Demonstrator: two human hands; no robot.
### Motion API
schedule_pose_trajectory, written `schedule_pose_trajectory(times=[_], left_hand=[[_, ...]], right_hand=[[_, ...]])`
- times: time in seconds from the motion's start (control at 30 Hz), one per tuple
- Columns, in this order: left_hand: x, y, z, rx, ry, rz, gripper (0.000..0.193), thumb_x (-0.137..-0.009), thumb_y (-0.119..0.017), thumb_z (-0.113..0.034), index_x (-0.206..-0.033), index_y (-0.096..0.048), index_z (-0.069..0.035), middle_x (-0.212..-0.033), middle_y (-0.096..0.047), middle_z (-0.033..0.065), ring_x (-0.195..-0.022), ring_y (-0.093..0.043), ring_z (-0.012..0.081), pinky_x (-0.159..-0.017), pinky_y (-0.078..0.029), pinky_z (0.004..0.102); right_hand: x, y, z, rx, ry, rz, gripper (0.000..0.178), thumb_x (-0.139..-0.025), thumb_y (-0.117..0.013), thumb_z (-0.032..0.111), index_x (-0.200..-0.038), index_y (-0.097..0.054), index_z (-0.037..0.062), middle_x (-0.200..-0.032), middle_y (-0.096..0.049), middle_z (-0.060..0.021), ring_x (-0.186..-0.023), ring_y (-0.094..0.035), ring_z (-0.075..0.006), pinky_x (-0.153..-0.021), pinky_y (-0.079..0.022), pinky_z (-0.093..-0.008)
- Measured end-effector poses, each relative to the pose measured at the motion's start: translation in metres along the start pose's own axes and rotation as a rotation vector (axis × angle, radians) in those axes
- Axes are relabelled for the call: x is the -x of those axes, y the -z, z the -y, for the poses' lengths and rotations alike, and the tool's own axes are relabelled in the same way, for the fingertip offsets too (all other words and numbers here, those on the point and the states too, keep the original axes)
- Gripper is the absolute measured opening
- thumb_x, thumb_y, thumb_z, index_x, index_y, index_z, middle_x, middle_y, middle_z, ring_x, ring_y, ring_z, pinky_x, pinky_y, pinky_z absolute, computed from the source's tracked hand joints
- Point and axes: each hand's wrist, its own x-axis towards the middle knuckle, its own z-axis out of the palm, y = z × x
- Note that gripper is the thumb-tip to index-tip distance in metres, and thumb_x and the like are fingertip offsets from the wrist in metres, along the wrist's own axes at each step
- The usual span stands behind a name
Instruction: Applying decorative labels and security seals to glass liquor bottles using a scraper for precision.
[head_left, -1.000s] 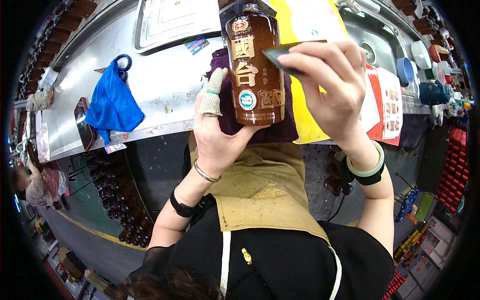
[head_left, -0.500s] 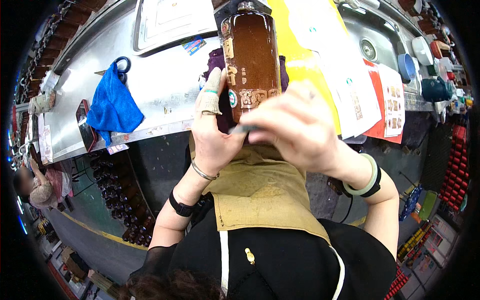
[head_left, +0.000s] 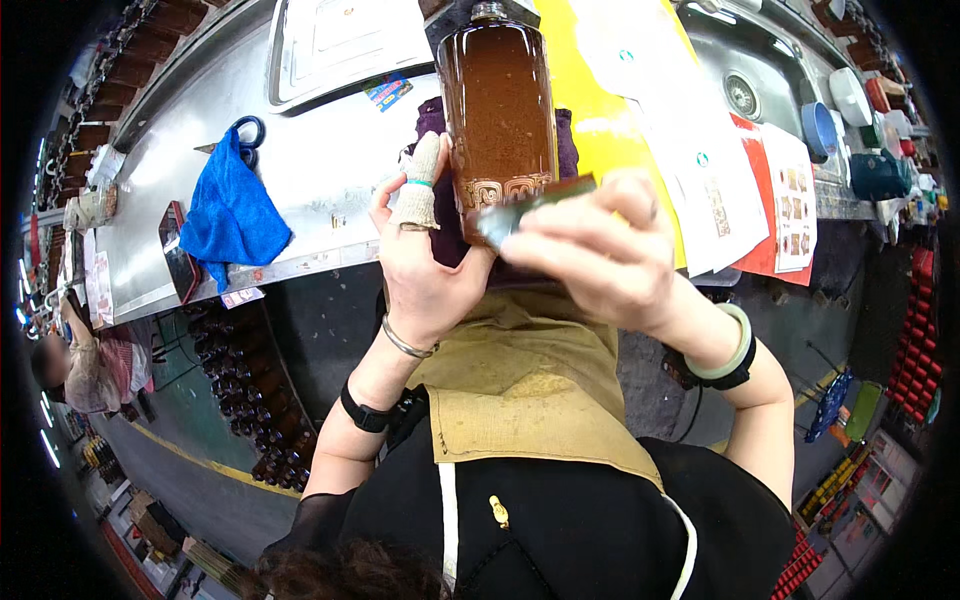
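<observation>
A large brown glass bottle (head_left: 497, 100) lies on a purple cloth (head_left: 567, 150), its neck pointing away from me and its base toward me. A patterned band runs round it near the base. My left hand (head_left: 430, 275), with a fabric cover and a teal band on one finger, grips the bottle at its lower left, the thumb by the base. Pinched in my right hand (head_left: 615, 250) is a flat dark scraper-like piece (head_left: 545, 202), blurred by motion. It crosses over the patterned band; whether it touches the glass I cannot tell.
Left on the metal bench are a blue cloth (head_left: 235, 215) over scissors (head_left: 250, 130) and a dark, red-edged flat device (head_left: 175, 250). A white tray (head_left: 350, 45) is behind. To the right lie white sheets (head_left: 700, 190) on yellow, then a sink (head_left: 710, 50) and bowls (head_left: 818, 130).
The bottle has turned about its length: gold lettering on its left side no longer shows. My right hand has tilted, and the dark piece now shows over the patterned band.
</observation>
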Motion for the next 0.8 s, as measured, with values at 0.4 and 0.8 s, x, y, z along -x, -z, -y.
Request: schedule_pose_trajectory(times=[0.4,0.8], left_hand=[[0.012,-0.012,0.01,0.202,0.158,0.043,0.09,-0.076,-0.083,-0.005,-0.156,-0.043,0.004,-0.152,-0.055,0.023,-0.133,-0.056,0.0403,-0.113,-0.045,0.0448],[0.004,-0.007,-0.001,0.11,0.066,-0.056,0.079,-0.074,-0.083,-0.003,-0.148,-0.056,0.001,-0.145,-0.063,0.0194,-0.13,-0.058,0.0374,-0.114,-0.042,0.0459]], right_hand=[[-0.008,0.008,0.014,-0.085,0.015,0.061,0.03,-0.074,-0.075,0.016,-0.104,-0.081,0.0161,-0.099,-0.073,0.0061,-0.081,-0.059,-0.0137,-0.078,-0.043,-0.0311],[-0.002,0.002,-0.015,0.036,-0.057,-0.108,0.029,-0.075,-0.075,0.011,-0.103,-0.08,0.0167,-0.098,-0.074,0.0057,-0.079,-0.061,-0.0145,-0.078,-0.042,-0.0328]])
